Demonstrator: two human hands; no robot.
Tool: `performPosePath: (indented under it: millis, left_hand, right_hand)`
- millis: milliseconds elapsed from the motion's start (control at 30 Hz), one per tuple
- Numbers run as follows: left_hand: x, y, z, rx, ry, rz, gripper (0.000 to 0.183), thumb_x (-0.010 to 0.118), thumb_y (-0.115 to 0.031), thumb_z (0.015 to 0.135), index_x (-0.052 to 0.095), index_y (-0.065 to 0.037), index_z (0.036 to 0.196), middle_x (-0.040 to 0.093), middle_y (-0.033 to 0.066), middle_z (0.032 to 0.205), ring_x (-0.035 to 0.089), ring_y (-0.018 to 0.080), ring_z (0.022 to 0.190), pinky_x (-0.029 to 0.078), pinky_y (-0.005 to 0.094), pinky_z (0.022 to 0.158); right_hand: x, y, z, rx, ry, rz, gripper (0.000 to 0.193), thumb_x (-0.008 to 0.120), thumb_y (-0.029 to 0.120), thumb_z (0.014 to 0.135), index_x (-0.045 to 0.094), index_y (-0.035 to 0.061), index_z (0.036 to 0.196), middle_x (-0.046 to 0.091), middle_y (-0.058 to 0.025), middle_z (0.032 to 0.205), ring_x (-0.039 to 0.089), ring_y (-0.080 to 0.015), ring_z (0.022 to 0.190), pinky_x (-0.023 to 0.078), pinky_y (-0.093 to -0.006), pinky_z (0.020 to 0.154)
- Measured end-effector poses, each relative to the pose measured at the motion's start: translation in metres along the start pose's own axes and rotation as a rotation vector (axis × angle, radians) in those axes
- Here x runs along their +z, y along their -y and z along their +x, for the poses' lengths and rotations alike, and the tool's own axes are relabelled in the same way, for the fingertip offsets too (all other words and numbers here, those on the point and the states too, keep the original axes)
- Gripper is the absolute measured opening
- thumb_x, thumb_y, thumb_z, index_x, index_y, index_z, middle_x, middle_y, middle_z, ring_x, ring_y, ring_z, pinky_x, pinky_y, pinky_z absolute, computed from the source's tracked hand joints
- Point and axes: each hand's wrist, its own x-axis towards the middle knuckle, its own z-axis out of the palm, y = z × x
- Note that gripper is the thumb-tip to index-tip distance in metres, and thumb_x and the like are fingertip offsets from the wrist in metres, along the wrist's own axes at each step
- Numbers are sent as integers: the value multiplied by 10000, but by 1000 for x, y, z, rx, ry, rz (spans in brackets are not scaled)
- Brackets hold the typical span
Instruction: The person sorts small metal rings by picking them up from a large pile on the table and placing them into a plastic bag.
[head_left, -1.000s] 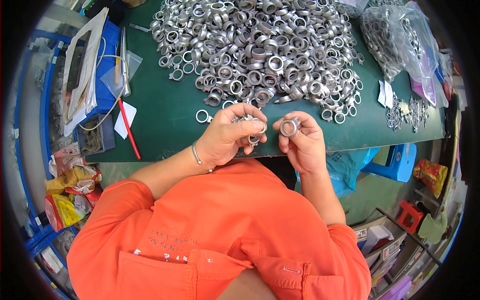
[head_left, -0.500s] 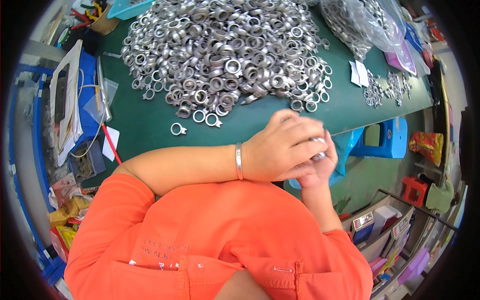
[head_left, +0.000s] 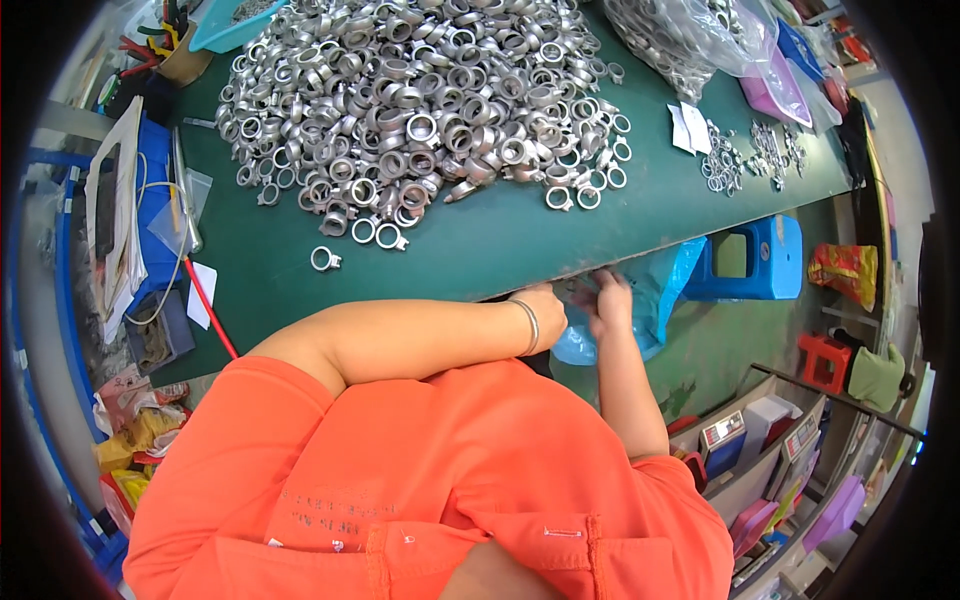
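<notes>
Green, the workbench top point(head_left: 480, 240) spreads across the view, its near edge slanting up to the right. On it lies one heap of lugged metal rings point(head_left: 440, 110), far too many to count. To the heap's right sits one clear plastic bag point(head_left: 680, 40) holding more metal parts.

One blue plastic bag point(head_left: 657, 290) hangs just below the bench edge, in front of the person and to the right. Its visible length runs from lower left, beneath the hands, to upper right, toward one blue plastic stool point(head_left: 780, 262). The right hand point(head_left: 608, 300) is nearer, overlapping the bag's left part; the left hand point(head_left: 540, 312) is at the bag's left side, close to the edge of the bench.

The right hand's fingers are bent and slightly spread, and I cannot tell whether they grasp anything. The left hand looks curled closed, its contents hidden.

Smaller still, two clusters of little metal fittings point(head_left: 722, 165) lie well apart from the heap, beside white paper slips point(head_left: 690, 128). Two rings point(head_left: 375, 232) lie side by side at the heap's near fringe, and a single ring point(head_left: 335, 263) lies alone farther left.
</notes>
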Motion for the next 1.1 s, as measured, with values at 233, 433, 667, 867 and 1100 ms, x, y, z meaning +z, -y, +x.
performPosePath:
  millis: [233,433,667,867,1100]
  left_hand:
    - [-9,-2,-13,-46,54,-47,222,492,-147,781,681,-66,864,661,97,892,597,273,876,446,377,799]
    - [27,7,5,9,-61,-211,226,470,-105,800,648,-17,908,633,146,938,594,279,867,444,381,791]
    - [-45,22,-71,219,-347,-858,170,562,-66,788,625,-31,943,632,119,911,606,258,807,476,333,713]
    - [-39,50,-120,-346,-766,-1654,172,640,-84,819,611,5,963,617,29,903,585,77,813,489,237,716]
    - [-34,46,-123,-161,-970,-1751,113,628,-23,814,608,22,915,585,44,894,565,102,828,469,220,757]
  right_hand:
    - [14,26,-60,-914,-37,-743,80,592,13,741,567,2,666,526,-50,528,470,-108,455,415,-251,475]
    - [70,60,-88,-1539,164,-792,130,686,83,711,561,56,689,512,-50,597,499,-224,552,397,-336,511]
    - [79,60,-58,-1529,170,-1060,184,689,205,711,552,83,697,537,-64,671,526,-267,644,379,-386,556]
    - [70,56,-84,-1163,579,-571,126,680,-18,694,615,23,794,606,-91,764,580,-193,676,456,-277,582]
    - [81,47,-95,-1361,807,-408,148,639,-62,742,599,-8,875,628,-121,903,606,-199,788,490,-274,675]
